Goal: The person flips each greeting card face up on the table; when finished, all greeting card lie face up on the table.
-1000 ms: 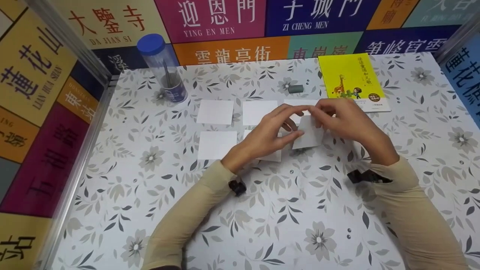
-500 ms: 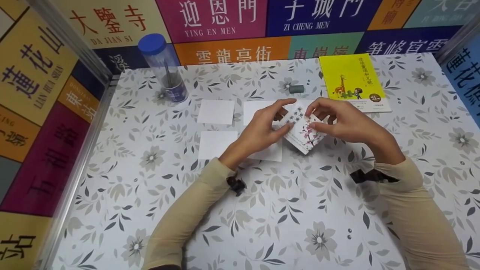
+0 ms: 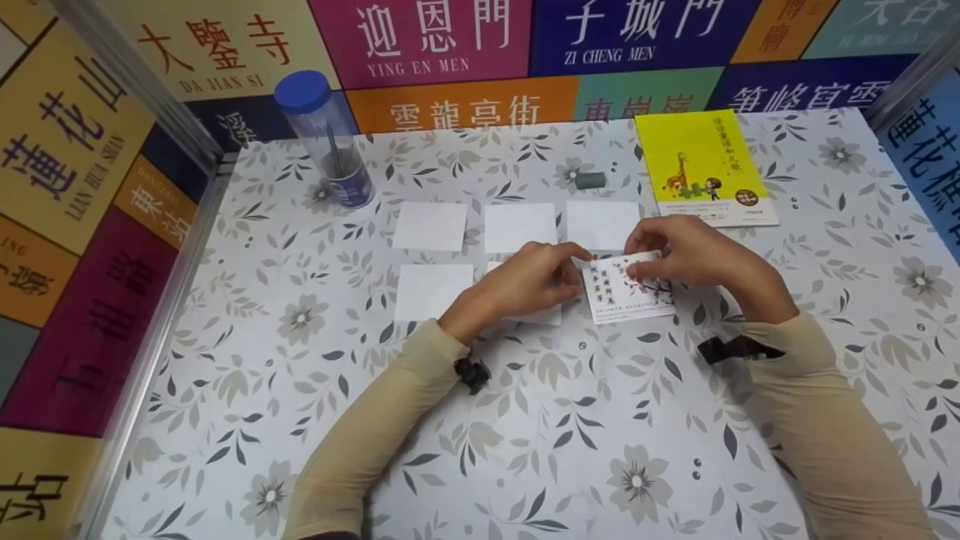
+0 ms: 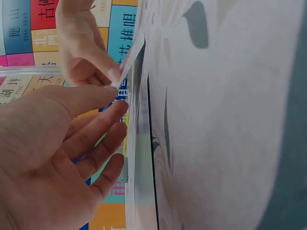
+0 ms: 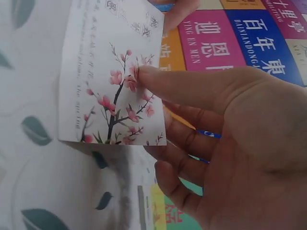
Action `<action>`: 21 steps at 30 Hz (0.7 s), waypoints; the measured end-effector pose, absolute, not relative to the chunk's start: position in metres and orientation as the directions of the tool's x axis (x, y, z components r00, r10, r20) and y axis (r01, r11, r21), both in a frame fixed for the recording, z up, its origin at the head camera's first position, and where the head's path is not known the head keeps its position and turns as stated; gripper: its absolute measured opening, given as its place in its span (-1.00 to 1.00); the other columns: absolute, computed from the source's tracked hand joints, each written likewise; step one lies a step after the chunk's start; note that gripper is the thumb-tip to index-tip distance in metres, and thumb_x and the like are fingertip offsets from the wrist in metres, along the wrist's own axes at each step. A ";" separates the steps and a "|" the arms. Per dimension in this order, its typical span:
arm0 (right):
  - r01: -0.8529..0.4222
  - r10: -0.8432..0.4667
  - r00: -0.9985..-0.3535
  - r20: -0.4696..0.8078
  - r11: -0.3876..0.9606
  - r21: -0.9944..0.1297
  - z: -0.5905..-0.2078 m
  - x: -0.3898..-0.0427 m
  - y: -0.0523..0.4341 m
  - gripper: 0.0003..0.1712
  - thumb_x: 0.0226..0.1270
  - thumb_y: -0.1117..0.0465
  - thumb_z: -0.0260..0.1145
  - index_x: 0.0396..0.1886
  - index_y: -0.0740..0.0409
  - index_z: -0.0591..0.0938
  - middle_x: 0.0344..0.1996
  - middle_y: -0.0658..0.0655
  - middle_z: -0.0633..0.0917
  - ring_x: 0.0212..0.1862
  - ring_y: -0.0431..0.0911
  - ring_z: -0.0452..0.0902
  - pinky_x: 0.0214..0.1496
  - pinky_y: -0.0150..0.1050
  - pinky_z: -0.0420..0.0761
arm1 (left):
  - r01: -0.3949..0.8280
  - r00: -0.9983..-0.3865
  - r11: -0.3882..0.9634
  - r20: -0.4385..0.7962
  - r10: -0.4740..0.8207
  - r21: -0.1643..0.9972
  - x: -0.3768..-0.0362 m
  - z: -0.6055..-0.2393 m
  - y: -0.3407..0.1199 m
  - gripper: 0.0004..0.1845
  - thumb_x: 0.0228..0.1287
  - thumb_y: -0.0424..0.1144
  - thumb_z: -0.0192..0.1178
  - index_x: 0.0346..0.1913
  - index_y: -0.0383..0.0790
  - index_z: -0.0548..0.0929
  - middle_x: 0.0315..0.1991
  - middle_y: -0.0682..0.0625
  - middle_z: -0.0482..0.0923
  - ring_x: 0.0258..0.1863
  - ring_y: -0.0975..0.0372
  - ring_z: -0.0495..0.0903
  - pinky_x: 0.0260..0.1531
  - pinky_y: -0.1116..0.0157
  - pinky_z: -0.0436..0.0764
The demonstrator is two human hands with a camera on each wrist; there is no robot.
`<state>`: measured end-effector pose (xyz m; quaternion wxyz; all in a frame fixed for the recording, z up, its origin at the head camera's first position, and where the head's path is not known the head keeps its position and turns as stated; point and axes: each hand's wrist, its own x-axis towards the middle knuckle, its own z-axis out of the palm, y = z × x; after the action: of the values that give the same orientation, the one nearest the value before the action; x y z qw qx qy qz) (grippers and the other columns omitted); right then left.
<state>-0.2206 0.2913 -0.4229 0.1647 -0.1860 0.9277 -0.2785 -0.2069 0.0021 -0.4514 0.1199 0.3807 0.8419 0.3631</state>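
Observation:
A card printed with pink blossom and text (image 3: pixel 628 292) lies face up, low over the floral table (image 3: pixel 525 450), at the right end of the near row of cards. My right hand (image 3: pixel 643 259) pinches its far edge. In the right wrist view the thumb (image 5: pixel 144 76) presses the printed face of the card (image 5: pixel 100 57) and the fingers sit beneath. My left hand (image 3: pixel 582 264) pinches the card's left corner between thumb and forefinger. The left wrist view shows the card (image 4: pixel 132 52) edge-on. Several blank white cards (image 3: pixel 430 225) lie in two rows.
A clear tube with a blue cap (image 3: pixel 326 142) stands at the back left. A yellow book (image 3: pixel 701 165) lies at the back right, with a small grey cylinder (image 3: pixel 590 180) beside it. Coloured sign panels and metal posts wall in the table.
The card showed its white side a second ago. Both hands turned it over to the printed face and lowered it toward the table, nearer to me.

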 end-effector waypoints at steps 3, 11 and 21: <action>-0.245 -0.426 -0.876 -0.226 0.797 -0.551 -0.429 -0.224 0.291 -0.76 0.37 0.15 0.60 -0.07 0.11 0.76 -0.17 0.10 0.83 -0.13 -0.02 0.59 -0.02 -0.17 0.50 | 0.558 -0.689 0.453 0.083 0.720 0.695 -0.210 -0.451 0.000 -0.59 0.46 -0.29 0.38 0.30 -0.28 0.68 -0.11 0.00 0.84 -0.16 0.29 0.75 -0.09 0.39 0.65; -0.211 -0.387 -0.893 -0.232 0.812 -0.545 -0.432 -0.223 0.286 -0.71 0.38 0.09 0.60 -0.06 0.13 0.74 -0.19 0.15 0.77 -0.14 0.02 0.54 -0.03 -0.10 0.46 | 0.546 -0.692 0.457 0.071 0.718 0.702 -0.213 -0.452 -0.005 -0.62 0.43 -0.30 0.42 0.26 -0.27 0.72 -0.07 -0.02 0.83 -0.08 0.24 0.76 -0.02 0.36 0.64; -0.188 -0.321 -0.920 -0.226 0.866 -0.462 -0.429 -0.221 0.283 -0.56 0.29 -0.03 0.64 -0.05 0.17 0.74 -0.15 0.19 0.75 -0.11 0.07 0.56 -0.02 -0.04 0.48 | 0.548 -0.693 0.467 0.064 0.718 0.695 -0.219 -0.450 -0.012 -0.64 0.46 -0.27 0.42 0.24 -0.26 0.74 -0.05 -0.06 0.83 -0.06 0.18 0.76 0.00 0.31 0.65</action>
<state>-0.2211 0.2835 -0.4294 0.1495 -0.1334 0.9544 -0.2213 -0.2185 -0.0116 -0.4503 0.1195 0.3732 0.8479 0.3570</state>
